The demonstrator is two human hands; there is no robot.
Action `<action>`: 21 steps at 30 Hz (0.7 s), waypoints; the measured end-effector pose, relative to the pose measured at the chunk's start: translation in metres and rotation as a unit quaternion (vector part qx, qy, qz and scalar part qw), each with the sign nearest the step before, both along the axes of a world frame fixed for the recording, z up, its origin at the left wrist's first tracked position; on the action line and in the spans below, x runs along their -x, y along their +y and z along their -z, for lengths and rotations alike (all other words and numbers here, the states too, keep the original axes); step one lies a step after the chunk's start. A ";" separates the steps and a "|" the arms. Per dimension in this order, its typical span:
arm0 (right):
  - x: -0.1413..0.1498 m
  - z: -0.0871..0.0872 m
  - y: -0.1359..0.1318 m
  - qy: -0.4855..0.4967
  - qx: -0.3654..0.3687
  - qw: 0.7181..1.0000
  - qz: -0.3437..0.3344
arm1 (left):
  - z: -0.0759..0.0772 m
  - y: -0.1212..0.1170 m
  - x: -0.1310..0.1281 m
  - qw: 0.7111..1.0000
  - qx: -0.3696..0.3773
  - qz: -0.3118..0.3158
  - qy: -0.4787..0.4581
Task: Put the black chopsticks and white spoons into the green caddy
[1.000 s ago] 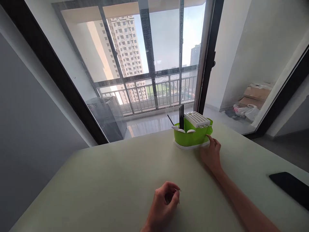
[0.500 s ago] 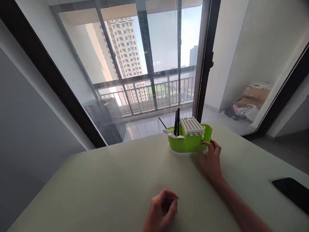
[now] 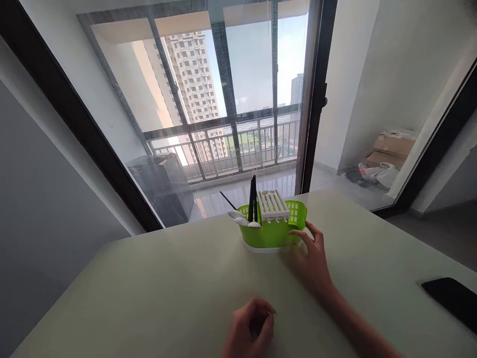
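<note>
A green cutlery holder (image 3: 274,234) with a white base stands on the table in front of me. Black chopsticks (image 3: 253,201) rise from its left part, and white spoons (image 3: 242,222) hang over the left rim. A white slotted rack (image 3: 274,205) sits across its middle; the right compartment is open-topped. My right hand (image 3: 311,253) grips the holder at its right front corner, fingers curved against the green wall. Close to me, my left hand (image 3: 253,325) rests loosely curled above the table, thumb and index almost meeting, with nothing visible in it.
The pale table (image 3: 167,283) extends to both sides. A black phone-like slab (image 3: 452,301) lies near the right edge. Past the table is a dark-framed glass door (image 3: 316,99) opening on a balcony, with cardboard boxes (image 3: 395,144) and a plastic bag (image 3: 385,174) on the floor.
The cutlery holder has shifted left and toward me, turning slightly, with my right hand moving along at its corner. My left hand stays nearly in place, still curled.
</note>
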State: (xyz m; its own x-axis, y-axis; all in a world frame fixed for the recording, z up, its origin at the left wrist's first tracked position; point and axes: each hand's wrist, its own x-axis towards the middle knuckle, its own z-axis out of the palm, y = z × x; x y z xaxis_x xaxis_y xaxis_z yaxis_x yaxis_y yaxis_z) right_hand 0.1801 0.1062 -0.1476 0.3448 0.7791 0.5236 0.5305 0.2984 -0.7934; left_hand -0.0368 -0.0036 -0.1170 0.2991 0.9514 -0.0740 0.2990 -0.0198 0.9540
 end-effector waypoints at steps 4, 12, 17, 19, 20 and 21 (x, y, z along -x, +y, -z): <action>0.017 -0.002 -0.007 -0.016 -0.019 0.999 -0.044 | 0.010 0.002 0.002 1.000 -0.021 -0.005 0.013; 0.037 -0.008 -0.021 -0.024 -0.044 0.989 -0.140 | 0.018 0.000 0.006 0.999 -0.021 -0.025 0.027; 0.047 -0.015 -0.032 -0.043 -0.061 0.985 -0.158 | 0.017 -0.002 0.003 0.999 -0.002 -0.026 0.024; 0.050 -0.016 -0.034 -0.045 -0.064 0.985 -0.156 | 0.017 -0.002 0.002 0.999 -0.010 -0.033 0.030; 0.051 -0.016 -0.034 -0.043 -0.064 0.985 -0.152 | 0.017 -0.002 0.002 0.999 -0.013 -0.037 0.028; 0.052 -0.015 -0.034 -0.042 -0.064 0.986 -0.146 | 0.017 -0.002 0.002 0.999 -0.013 -0.038 0.026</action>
State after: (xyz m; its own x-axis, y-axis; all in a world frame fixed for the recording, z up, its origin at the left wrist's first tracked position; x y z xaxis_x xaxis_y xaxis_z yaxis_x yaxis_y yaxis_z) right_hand 0.1286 0.0719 -0.1326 0.0674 0.7649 0.6406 0.4697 0.5421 -0.6968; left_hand -0.0389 -0.0054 -0.1342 0.2230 0.9728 -0.0625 0.3488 -0.0198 0.9370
